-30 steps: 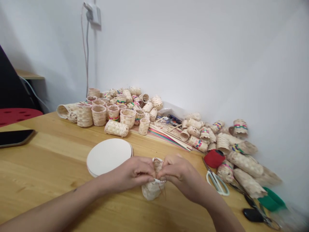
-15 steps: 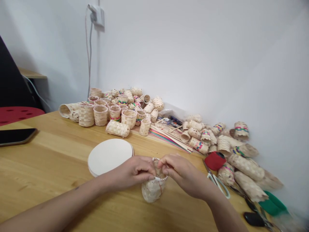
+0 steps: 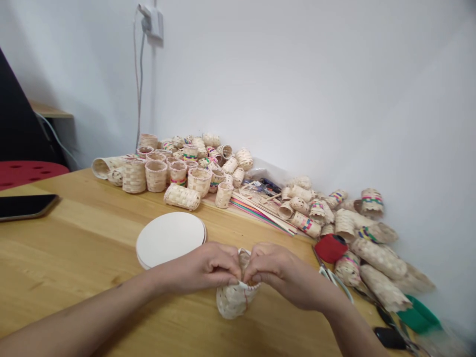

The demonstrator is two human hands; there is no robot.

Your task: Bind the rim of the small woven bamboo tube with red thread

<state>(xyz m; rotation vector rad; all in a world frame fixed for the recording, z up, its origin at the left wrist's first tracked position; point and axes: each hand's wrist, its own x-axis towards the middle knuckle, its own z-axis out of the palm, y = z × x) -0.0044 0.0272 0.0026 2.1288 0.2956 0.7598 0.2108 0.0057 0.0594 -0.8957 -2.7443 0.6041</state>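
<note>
A small woven basket (image 3: 233,300) of pale strips is held above the wooden table, its open top between my two hands. My left hand (image 3: 213,265) pinches the left side of its rim, fingers closed. Over the right side of the rim, my right hand (image 3: 273,267) is closed too, with its fingertips at the edge. A red thread runs down the basket's front from the rim. The fingers hide part of the rim. Just behind my left hand lies a stack of white round discs (image 3: 171,239).
Many woven baskets (image 3: 156,174) stand and lie along the wall, beside coloured strips (image 3: 260,213). More baskets (image 3: 383,258) are heaped at the right, near scissors (image 3: 340,282), a red object (image 3: 330,248) and a green one (image 3: 420,315). A phone (image 3: 27,206) lies at the left.
The basket and both hands have moved slightly down in view. My right hand's fingers have closed down onto the rim.
</note>
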